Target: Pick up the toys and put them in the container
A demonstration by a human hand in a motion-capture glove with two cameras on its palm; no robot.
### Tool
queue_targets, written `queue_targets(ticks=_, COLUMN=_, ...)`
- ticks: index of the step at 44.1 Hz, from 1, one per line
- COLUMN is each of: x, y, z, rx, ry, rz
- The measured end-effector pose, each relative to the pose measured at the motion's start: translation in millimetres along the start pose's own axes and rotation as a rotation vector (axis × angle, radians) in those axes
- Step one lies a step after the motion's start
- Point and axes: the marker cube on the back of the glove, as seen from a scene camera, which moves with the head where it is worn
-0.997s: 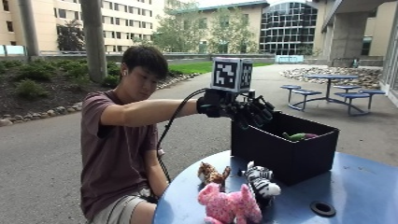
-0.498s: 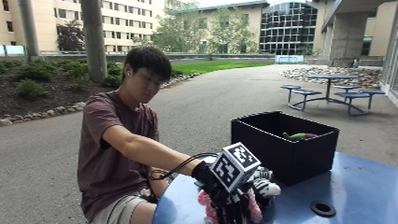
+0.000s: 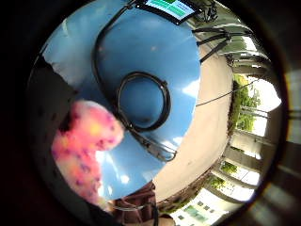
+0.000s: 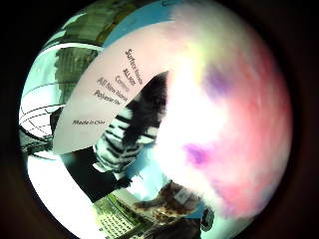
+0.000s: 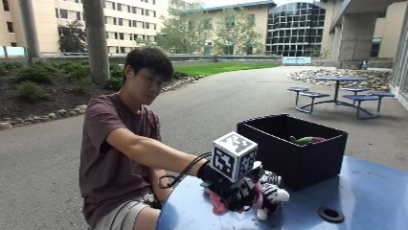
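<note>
My gloved right hand (image 5: 231, 188) is down on the blue table (image 5: 369, 191), in front of the black container (image 5: 293, 149). Its fingers curl round a pink plush toy (image 5: 219, 203), which fills much of the thumb side view as the pink plush toy (image 4: 234, 124) with its white label (image 4: 107, 99), and also shows as the pink plush toy (image 3: 84, 146). A zebra toy (image 5: 274, 194) lies right beside the hand, and is the striped zebra toy (image 4: 124, 134) in the thumb side view. A brown toy (image 4: 167, 201) lies next to it. A green and purple toy (image 5: 306, 140) sits inside the container.
A round hole with a black rim (image 5: 330, 214) is set in the table, seen close in the little finger side view as the hole's rim (image 3: 143, 101). The table's curved front edge (image 5: 167, 211) is just below the hand.
The hand came from above the container down to the toys at the table's front, and now holds the pink plush toy.
</note>
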Motion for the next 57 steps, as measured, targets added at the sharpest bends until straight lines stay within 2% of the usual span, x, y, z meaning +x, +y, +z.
queue_targets(ticks=13, x=-62.2, y=35.4, z=-175.3, rx=0.227, ry=0.086, rz=-0.128)
queue_targets(ticks=24, x=-157.4, y=74.2, z=-250.4, rx=0.323, ry=0.121, rz=-0.230)
queue_targets(ticks=33, x=-260.0, y=98.4, z=-251.0, rx=0.323, ry=0.110, rz=-0.357)
queue_targets(ticks=39, x=-346.5, y=125.1, z=-230.8, rx=0.288, ry=0.050, rz=-0.577)
queue_targets(ticks=46, x=-405.9, y=127.4, z=-212.9, rx=0.299, ry=0.118, rz=-0.511)
queue_targets(ticks=50, x=-429.0, y=125.9, z=-202.6, rx=0.301, ry=0.170, rz=-0.602)
queue_targets(ticks=54, x=-441.3, y=116.6, z=-197.4, rx=0.289, ry=0.104, rz=-0.551)
queue_targets(ticks=57, x=-457.7, y=120.5, z=-186.7, rx=0.296, ry=0.047, rz=-0.608)
